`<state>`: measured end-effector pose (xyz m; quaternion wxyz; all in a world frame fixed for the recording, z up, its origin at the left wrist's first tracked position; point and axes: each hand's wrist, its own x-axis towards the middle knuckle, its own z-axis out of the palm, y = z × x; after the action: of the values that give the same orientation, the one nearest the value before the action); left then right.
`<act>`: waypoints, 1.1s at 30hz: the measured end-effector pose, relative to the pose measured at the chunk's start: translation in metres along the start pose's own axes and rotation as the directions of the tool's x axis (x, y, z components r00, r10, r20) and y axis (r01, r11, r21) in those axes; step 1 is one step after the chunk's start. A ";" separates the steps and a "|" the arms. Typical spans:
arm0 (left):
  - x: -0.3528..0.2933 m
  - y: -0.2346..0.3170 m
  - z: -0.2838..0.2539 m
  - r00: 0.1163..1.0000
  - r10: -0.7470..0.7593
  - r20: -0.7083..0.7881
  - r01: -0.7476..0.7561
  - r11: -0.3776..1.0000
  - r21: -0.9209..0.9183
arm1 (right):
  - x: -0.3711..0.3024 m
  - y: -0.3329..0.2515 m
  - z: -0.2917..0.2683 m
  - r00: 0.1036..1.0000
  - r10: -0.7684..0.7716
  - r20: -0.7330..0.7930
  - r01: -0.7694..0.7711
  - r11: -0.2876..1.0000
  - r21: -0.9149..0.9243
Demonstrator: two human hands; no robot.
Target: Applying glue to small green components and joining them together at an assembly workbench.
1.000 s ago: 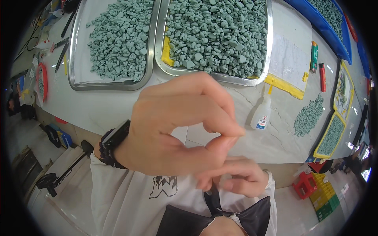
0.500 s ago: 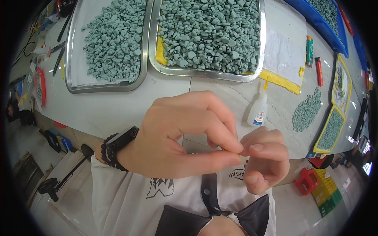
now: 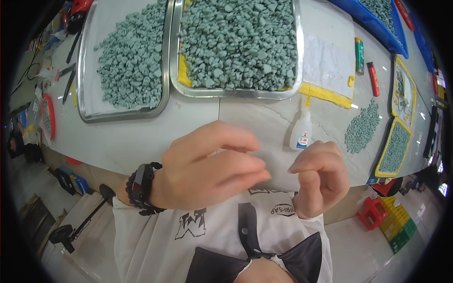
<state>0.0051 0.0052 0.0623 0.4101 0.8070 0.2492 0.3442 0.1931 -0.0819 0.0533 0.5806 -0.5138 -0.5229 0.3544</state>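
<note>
My left hand [image 3: 207,167], with a dark watch and beaded bracelets at its wrist, hangs in front of my chest. Motion smears its fingers, which point right, and whether they hold anything is unclear. To its right, apart from it, is my right hand [image 3: 321,177], curled with thumb and index finger brought together; any small thing in that pinch is hidden. Nearest to the right hand, a white glue bottle [image 3: 302,129] with a thin yellow nozzle lies on the table. Beyond the hands, a metal tray [image 3: 236,94] holds many green stone chips [image 3: 236,47].
Another metal tray [image 3: 125,114] of green chips is at the left. Rightward are a green lighter [image 3: 359,55], a red lighter [image 3: 373,79], a loose chip pile [image 3: 362,126], a yellow-rimmed tray [image 3: 380,175] and a blue bin [image 3: 373,23]. A red stool [image 3: 372,212] stands below.
My hands, whose fingertips met before, have come apart. The left hand has drawn back to the left. The whole view has shifted slightly.
</note>
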 end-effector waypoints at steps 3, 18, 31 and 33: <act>-0.010 -0.016 -0.008 0.977 -0.199 0.079 0.210 0.962 -0.175 | 0.004 0.002 -0.003 0.989 -0.118 0.085 0.126 0.988 -0.088; -0.023 -0.021 0.002 0.752 -0.429 0.500 0.654 0.573 -0.494 | 0.005 -0.084 0.028 0.516 -0.766 0.382 0.849 0.401 -0.344; -0.018 -0.044 0.014 0.715 -0.464 0.523 0.682 0.298 -0.668 | -0.005 0.013 -0.010 0.960 -0.185 0.208 0.249 0.906 -0.343; -0.019 -0.052 0.015 0.714 -0.433 0.551 0.682 0.252 -0.686 | -0.001 0.018 -0.006 0.976 -0.128 0.175 0.181 0.926 -0.333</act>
<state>-0.0020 0.0129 0.0065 0.8753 0.3810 0.2602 0.1448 0.2013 -0.0800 0.0361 0.4662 -0.5370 -0.6581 0.2474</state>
